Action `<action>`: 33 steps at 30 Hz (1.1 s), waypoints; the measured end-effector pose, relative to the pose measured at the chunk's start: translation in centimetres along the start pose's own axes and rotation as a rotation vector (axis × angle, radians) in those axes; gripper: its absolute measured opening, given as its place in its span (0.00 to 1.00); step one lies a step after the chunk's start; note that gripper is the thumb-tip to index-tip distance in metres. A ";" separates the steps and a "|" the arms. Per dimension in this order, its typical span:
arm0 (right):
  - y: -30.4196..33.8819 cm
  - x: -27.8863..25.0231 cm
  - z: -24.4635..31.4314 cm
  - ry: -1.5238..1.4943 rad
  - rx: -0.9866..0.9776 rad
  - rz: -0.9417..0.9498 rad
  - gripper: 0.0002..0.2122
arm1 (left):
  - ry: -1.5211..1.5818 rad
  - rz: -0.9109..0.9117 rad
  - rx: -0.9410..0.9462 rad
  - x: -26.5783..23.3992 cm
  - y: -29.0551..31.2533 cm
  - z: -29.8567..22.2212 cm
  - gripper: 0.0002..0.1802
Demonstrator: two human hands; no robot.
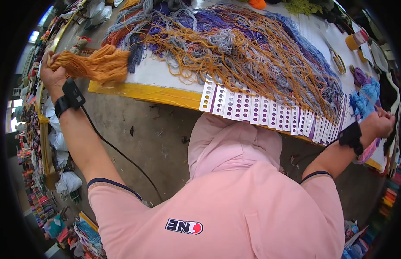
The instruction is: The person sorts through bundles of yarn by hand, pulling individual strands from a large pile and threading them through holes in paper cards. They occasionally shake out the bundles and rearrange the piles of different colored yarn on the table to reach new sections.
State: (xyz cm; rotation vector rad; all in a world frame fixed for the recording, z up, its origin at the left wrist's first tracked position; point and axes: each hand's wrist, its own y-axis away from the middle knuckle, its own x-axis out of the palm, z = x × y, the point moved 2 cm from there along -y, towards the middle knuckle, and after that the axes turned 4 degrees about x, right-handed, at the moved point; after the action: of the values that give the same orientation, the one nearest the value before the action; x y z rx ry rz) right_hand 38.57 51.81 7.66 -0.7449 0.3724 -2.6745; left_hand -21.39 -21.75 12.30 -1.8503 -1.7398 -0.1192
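At the far left, my left hand (55, 74) is closed around one end of an orange hank of thread (94, 64). The hank stretches rightward to the table's left corner, its loose end somewhat blurred. On the far right, my right hand (382, 123) is closed in a fist at the table's edge; whatever it holds is hidden. Light blue yarn (367, 97) lies just beyond that fist. Between my arms, a large spread of tangled orange, grey and purple threads (252, 47) covers the table. White punched cards (248, 105) line the near edge below the threads.
The white table (153, 77) has a yellow front edge (144, 93) close to my lap. Scissors (337, 60) and a thread spool (356, 39) lie at the right. White plastic bags (68, 182) sit by the left side. A cable (122, 151) trails from my left wrist.
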 end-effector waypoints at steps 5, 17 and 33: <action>18.1 17.2 -8.2 0.530 0.137 0.452 0.03 | -0.144 0.377 -0.566 10.6 16.9 8.4 0.03; 29.9 27.7 -18.0 0.915 0.232 1.215 0.06 | -0.466 0.714 -1.064 15.3 30.4 14.4 0.07; 30.2 28.0 -17.9 0.961 0.165 1.210 0.08 | -0.764 0.786 -0.688 14.7 29.1 15.5 0.08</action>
State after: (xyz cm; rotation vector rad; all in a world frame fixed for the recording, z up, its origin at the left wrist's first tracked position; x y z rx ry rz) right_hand 14.00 16.33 -4.76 0.7087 0.5572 -1.6289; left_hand 2.89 -0.68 -4.10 -3.2820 -1.2978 0.3993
